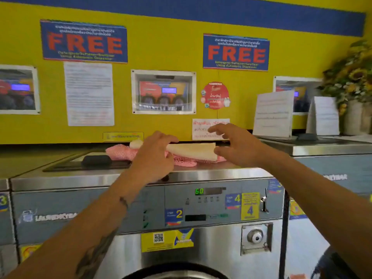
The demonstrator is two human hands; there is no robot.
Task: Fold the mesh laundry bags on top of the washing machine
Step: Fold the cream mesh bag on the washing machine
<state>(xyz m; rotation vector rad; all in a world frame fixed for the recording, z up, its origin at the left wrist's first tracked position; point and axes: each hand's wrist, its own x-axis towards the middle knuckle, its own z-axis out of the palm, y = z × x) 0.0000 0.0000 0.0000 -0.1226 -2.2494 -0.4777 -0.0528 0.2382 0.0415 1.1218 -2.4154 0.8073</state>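
A folded cream-white mesh bag [192, 151] lies on a pink mesh bag [120, 151] at the back of the steel washing machine top [211, 170]. My left hand [154, 156] grips the cream bag near its left part, thumb under and fingers over it. My right hand [234, 144] hovers at the bag's right end with fingers spread; its thumb is close to the bag's edge, and I cannot tell whether it touches. The pink bag spreads out beneath, partly hidden by my left hand.
A black handle [96, 160] sits on the lid panel at the left of the top. The yellow wall [173, 121] with posters stands right behind the bags. On the neighbouring machine to the right are paper signs [272, 113] and a sunflower vase [354, 117].
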